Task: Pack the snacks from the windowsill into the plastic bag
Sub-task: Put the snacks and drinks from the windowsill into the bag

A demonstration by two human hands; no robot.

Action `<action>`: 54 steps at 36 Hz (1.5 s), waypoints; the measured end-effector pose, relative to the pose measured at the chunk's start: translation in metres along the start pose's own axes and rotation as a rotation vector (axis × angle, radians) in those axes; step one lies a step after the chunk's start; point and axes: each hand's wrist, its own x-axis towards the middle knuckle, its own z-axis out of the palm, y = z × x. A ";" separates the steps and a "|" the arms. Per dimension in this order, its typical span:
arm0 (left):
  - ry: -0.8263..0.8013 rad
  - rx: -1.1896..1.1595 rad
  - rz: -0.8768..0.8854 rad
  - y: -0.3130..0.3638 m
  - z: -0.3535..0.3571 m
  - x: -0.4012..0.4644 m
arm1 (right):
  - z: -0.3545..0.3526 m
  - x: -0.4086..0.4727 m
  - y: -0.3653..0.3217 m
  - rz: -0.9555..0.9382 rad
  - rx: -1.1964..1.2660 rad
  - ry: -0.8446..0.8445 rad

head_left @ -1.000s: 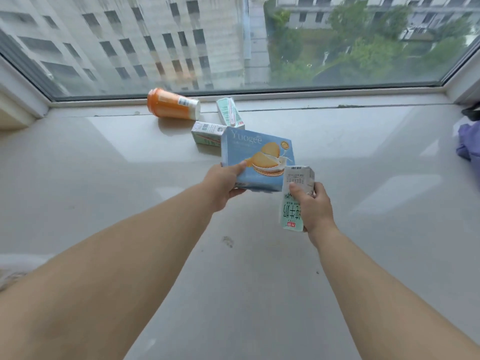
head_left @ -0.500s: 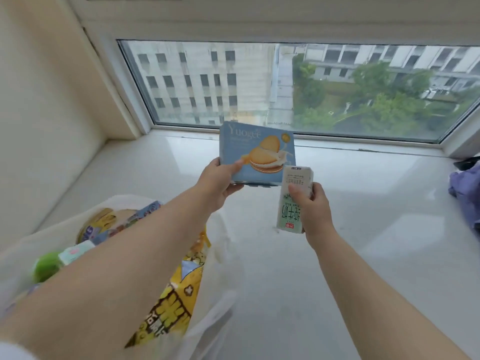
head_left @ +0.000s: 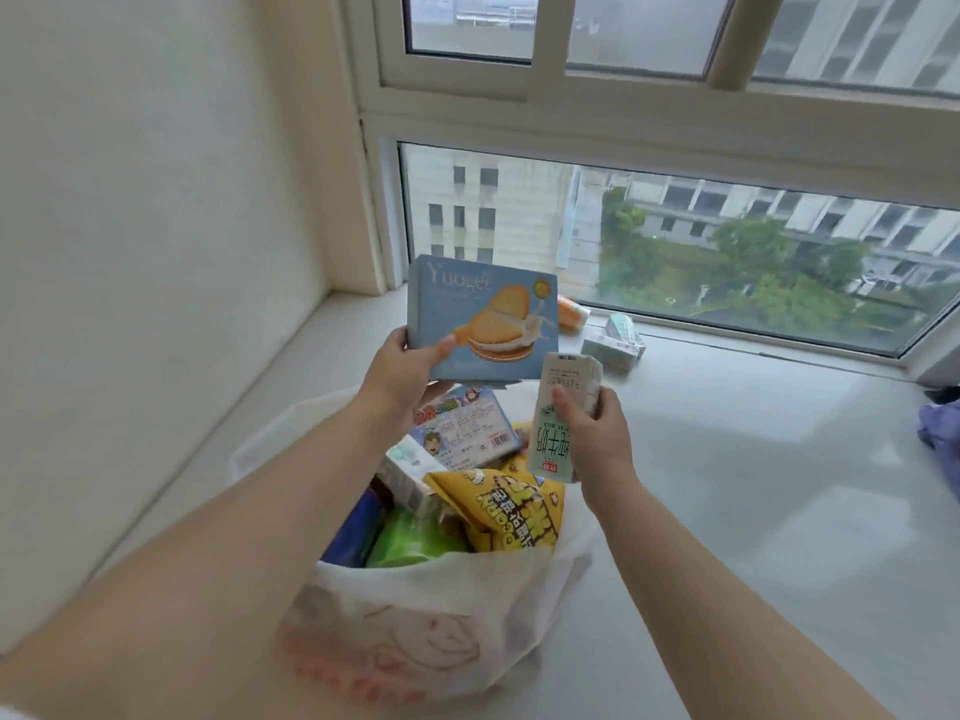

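My left hand [head_left: 402, 376] grips a blue biscuit box [head_left: 483, 317] by its lower left corner and holds it upright above the bag. My right hand [head_left: 597, 433] holds a white and green milk carton [head_left: 558, 423] just right of the box. Below both lies the white plastic bag [head_left: 441, 626], open, with a yellow popcorn packet [head_left: 511, 517], a green packet [head_left: 410, 543], a small carton and a cartoon-printed box [head_left: 465, 428] inside. Far back by the glass lie an orange bottle [head_left: 571, 314] and two small green cartons [head_left: 615, 340].
The pale windowsill [head_left: 753, 485] stretches to the right. A cream wall [head_left: 156, 252] closes off the left side. The window frame [head_left: 649, 127] runs across the back. A purple cloth [head_left: 940, 433] lies at the right edge.
Both hands have carried the biscuit box and milk carton back from the window to above the bag. The view has swung left and down, bringing the open bag under my hands.
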 end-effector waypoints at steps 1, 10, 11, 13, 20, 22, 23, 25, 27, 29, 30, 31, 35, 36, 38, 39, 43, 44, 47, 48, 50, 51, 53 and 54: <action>0.019 0.024 0.016 0.002 -0.012 -0.001 | 0.007 -0.004 0.001 0.009 0.002 0.015; 0.047 0.337 0.064 -0.003 -0.095 -0.007 | 0.037 -0.016 0.008 0.012 -0.148 0.129; 0.030 0.377 0.052 -0.004 -0.101 -0.007 | 0.038 -0.016 0.009 0.016 -0.164 0.133; -0.022 0.499 0.014 -0.006 -0.109 -0.010 | 0.042 -0.018 0.011 0.042 -0.194 0.128; -0.119 0.758 -0.121 0.001 -0.109 -0.007 | 0.056 -0.026 0.029 -0.017 -0.611 0.021; -0.138 0.766 -0.175 0.002 -0.115 -0.005 | 0.059 -0.024 0.028 -0.025 -0.733 0.007; -0.152 0.741 -0.208 0.002 -0.120 -0.004 | 0.060 -0.023 0.028 -0.028 -0.780 0.011; -0.171 0.673 -0.274 0.001 -0.129 -0.005 | 0.061 -0.021 0.027 -0.026 -0.816 0.051; -0.199 0.684 -0.331 -0.002 -0.132 -0.009 | 0.061 -0.018 0.025 -0.018 -0.809 0.110; -0.227 0.769 -0.376 -0.009 -0.130 -0.014 | 0.062 -0.015 0.024 -0.010 -0.808 0.148; -0.235 0.851 -0.375 -0.014 -0.128 -0.015 | 0.064 -0.013 0.024 -0.007 -0.820 0.152; -0.227 0.967 -0.343 -0.017 -0.125 -0.016 | 0.065 -0.012 0.024 -0.007 -0.841 0.144; -0.052 1.501 0.055 -0.025 -0.112 -0.012 | 0.071 -0.013 0.028 -0.014 -0.929 0.102; -0.058 1.597 0.176 -0.026 -0.107 -0.011 | 0.072 -0.014 0.029 -0.014 -0.954 0.097; -0.165 1.713 0.377 -0.028 -0.095 -0.011 | 0.073 -0.016 0.029 -0.010 -1.005 0.072; -0.255 1.729 0.419 -0.031 -0.090 -0.010 | 0.074 -0.016 0.030 -0.007 -1.022 0.057; -0.487 1.756 0.313 -0.050 -0.079 -0.012 | 0.074 -0.013 0.031 -0.006 -1.060 0.021; -0.501 1.769 0.287 -0.054 -0.079 -0.015 | 0.072 -0.011 0.030 -0.012 -1.082 0.016; -0.547 1.753 0.231 -0.059 -0.085 -0.021 | 0.069 -0.001 0.027 -0.046 -1.138 0.009; -0.553 1.742 0.226 -0.057 -0.088 -0.019 | 0.069 0.003 0.027 -0.056 -1.132 0.011; -0.544 1.738 0.217 -0.052 -0.095 -0.007 | 0.071 0.008 0.029 -0.067 -1.128 -0.015; -0.540 1.739 0.201 -0.048 -0.097 0.000 | 0.072 0.008 0.032 -0.066 -1.153 -0.057; -0.533 1.759 0.173 -0.047 -0.097 0.009 | 0.076 0.005 0.040 -0.061 -1.235 -0.145; -0.527 1.770 0.171 -0.048 -0.095 0.011 | 0.077 0.003 0.044 -0.061 -1.265 -0.168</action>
